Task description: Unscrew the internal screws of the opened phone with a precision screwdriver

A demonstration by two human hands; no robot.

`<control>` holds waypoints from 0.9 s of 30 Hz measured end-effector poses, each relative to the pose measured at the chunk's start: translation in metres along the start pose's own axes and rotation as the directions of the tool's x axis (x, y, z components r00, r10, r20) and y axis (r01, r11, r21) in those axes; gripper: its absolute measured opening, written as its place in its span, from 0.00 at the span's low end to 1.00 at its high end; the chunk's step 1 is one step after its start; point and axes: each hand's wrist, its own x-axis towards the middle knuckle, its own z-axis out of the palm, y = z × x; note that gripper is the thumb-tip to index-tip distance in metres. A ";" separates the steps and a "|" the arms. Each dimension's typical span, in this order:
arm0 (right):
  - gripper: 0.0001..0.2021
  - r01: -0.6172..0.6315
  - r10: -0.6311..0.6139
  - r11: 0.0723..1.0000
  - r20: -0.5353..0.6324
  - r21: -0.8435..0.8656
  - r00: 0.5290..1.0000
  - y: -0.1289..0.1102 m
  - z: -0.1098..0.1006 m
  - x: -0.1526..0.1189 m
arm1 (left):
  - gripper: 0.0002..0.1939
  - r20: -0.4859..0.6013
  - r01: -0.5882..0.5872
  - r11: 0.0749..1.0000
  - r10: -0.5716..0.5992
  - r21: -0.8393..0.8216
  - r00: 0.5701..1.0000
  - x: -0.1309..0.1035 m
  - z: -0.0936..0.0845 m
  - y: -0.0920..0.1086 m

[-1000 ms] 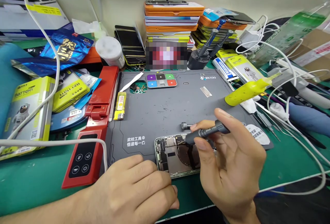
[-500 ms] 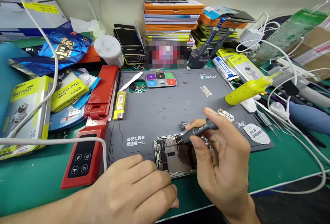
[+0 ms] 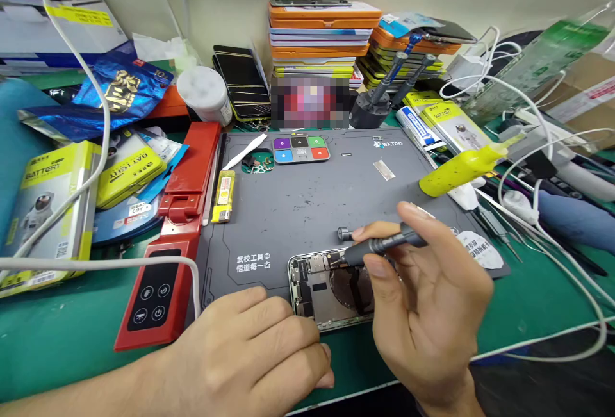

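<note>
An opened smartphone (image 3: 319, 305) lies on the grey work mat (image 3: 298, 205), its inner parts exposed. In my right hand (image 3: 427, 302) is a dark grey screwdriver (image 3: 379, 245), pinched between thumb and fingers and slanting down to the left. Its tip is at the phone's upper inner area; whether it touches is too small to tell. Beside a right fingertip shows a small dark metal cylinder (image 3: 344, 234). My left hand (image 3: 250, 353) is curled closed against the phone's lower left corner, covering it. What its folded fingers hold, if anything, is hidden.
A red folding lamp (image 3: 166, 276) stands left of the mat, near a yellow lighter (image 3: 223, 196). Farther back are a colored-square tray (image 3: 302, 148) and a screwdriver holder (image 3: 369, 109). A yellow bottle (image 3: 456, 170) leans at the right. White cables (image 3: 571, 276) run along that side.
My right hand has shifted right and the screwdriver leans lower, its tip still at about the same place on the phone. My left hand has stayed still.
</note>
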 end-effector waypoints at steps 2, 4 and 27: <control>0.38 -0.008 0.008 1.000 -0.030 -0.011 1.000 0.000 0.001 0.001 | 0.13 0.003 0.004 1.000 -0.004 -0.004 1.000 0.000 -0.001 0.000; 0.38 -0.015 0.015 0.999 0.002 -0.028 1.000 0.000 0.001 0.001 | 0.13 0.007 0.004 1.000 -0.004 -0.004 1.000 -0.001 0.000 0.000; 0.40 0.055 -0.045 0.994 0.105 -0.092 0.993 -0.001 -0.001 0.004 | 0.13 0.110 0.006 1.000 -0.008 0.016 0.994 0.009 -0.014 0.001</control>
